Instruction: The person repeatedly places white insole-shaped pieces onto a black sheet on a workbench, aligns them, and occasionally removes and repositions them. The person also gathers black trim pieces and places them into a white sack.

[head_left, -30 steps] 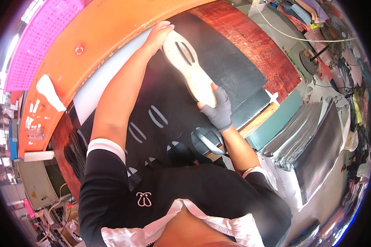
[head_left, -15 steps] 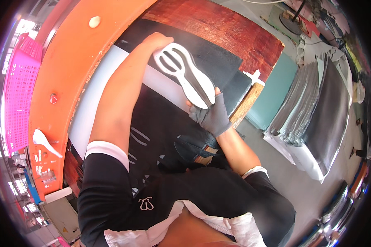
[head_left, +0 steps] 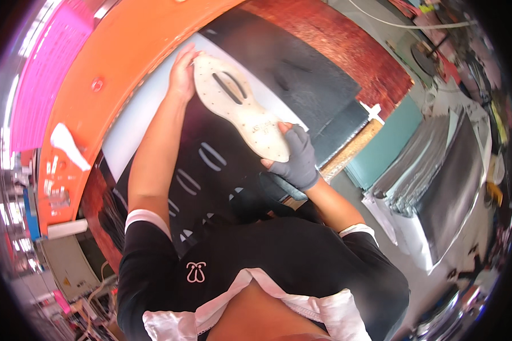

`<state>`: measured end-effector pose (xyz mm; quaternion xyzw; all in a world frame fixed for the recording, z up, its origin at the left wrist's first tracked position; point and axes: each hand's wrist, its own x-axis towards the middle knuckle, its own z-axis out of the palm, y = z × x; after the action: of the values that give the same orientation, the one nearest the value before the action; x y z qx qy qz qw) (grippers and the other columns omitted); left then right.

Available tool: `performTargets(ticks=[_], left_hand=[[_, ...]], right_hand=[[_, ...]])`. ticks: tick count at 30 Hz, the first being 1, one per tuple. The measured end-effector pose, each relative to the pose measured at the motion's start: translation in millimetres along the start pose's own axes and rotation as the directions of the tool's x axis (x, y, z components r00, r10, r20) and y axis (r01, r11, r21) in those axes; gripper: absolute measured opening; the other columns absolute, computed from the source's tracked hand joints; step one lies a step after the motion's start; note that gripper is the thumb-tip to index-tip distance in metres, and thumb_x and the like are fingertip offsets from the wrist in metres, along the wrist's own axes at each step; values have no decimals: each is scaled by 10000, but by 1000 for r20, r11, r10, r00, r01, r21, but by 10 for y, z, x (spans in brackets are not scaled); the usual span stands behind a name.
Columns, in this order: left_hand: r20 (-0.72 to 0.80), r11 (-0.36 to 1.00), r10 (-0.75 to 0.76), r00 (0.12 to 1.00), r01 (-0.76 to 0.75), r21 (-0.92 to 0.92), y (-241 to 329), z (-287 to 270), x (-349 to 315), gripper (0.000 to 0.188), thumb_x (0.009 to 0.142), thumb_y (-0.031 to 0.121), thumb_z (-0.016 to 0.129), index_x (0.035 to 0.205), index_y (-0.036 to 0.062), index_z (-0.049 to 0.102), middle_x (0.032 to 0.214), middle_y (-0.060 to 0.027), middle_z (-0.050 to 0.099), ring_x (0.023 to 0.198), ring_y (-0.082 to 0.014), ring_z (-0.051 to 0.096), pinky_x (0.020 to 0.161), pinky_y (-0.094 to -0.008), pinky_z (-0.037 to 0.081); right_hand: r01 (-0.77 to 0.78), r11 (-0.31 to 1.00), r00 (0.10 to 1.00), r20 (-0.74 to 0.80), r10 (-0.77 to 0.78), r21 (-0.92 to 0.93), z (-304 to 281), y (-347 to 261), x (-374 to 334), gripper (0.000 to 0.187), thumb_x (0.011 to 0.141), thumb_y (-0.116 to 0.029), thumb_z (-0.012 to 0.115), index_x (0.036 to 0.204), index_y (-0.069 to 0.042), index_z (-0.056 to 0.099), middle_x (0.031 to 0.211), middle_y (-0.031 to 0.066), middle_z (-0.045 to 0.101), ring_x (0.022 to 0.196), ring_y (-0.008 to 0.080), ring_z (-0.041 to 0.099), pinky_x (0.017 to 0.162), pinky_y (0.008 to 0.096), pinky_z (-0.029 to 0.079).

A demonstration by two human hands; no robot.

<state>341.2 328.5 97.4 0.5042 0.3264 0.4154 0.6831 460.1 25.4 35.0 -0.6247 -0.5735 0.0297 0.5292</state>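
Observation:
A cream-white, sole-shaped cutting die (head_left: 256,122) is held tilted over the table, its flat face towards me. Small dots and two long slots mark that face. My right hand (head_left: 297,159), in a grey fingerless glove, grips the narrow heel end with the thumb on the near face. At the wide toe end my bare left hand (head_left: 182,77) holds the edge; part of its grip is hidden. Beneath lies a black sheet (head_left: 210,128) with several narrow slots and pale cut-outs. A white board (head_left: 132,116) shows under it.
An orange machine beam (head_left: 119,51) with a red button curves along the left, bearing a white scoop-like piece (head_left: 68,146). Beyond it stands a pink basket (head_left: 51,74). More black sheet (head_left: 301,74) covers the reddish board (head_left: 352,40). Stacked sheets (head_left: 421,165) stand at right.
The cutting die has been turned over: its hollow, walled side showed before, its flat dotted face now. My left hand has moved left and nearer, and more of the slotted black sheet is visible.

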Motion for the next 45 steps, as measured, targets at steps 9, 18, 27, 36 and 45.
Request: performTargets(ticks=[9,18,27,36,45], left_hand=[[-232,998,51,971,-45,34,-347,-242,-162,273,879,201,556,1077,16,524,974,-145,604,900,-228,587,820,-333,476],[-289,996,83,954,-78,29,-738,-467,-39,291,876,233,560,1054,7,514,926,-144,610,864,-215,589,777,-333,484],[-132,993,88,987,-77,85,-836,-636,-52,399,907,306,513,1147,-7,454,989,-197,618,958,-258,575,893,-366,439],[-124,994,84,989,-74,82,-769,-700,-199,474,911,330,515,1223,-11,413,1060,-201,603,1035,-264,550,955,-368,397],[-130,711,329,935,-155,686,-628,-887,-511,629,892,398,537,1316,-41,383,1279,-245,480,1192,-312,478,1002,-359,368]], right_hand=[[139,980,989,75,-129,-141,37,11,-8,788,557,-418,779,1170,6,525,1095,173,522,999,341,486,899,407,399],[127,982,977,190,-99,-139,244,142,-14,760,547,-378,777,1153,-5,511,1070,168,547,946,353,515,852,425,412],[205,941,968,195,-155,-269,294,188,-47,776,503,-306,783,1159,1,505,1059,187,544,963,344,530,826,430,415],[225,935,961,221,-166,-275,354,213,-81,765,522,-297,778,1168,4,501,1062,196,538,964,361,529,843,439,414],[212,922,954,273,-124,-324,400,201,-146,797,598,-395,767,1230,-6,476,1146,196,529,1049,364,495,897,431,410]])
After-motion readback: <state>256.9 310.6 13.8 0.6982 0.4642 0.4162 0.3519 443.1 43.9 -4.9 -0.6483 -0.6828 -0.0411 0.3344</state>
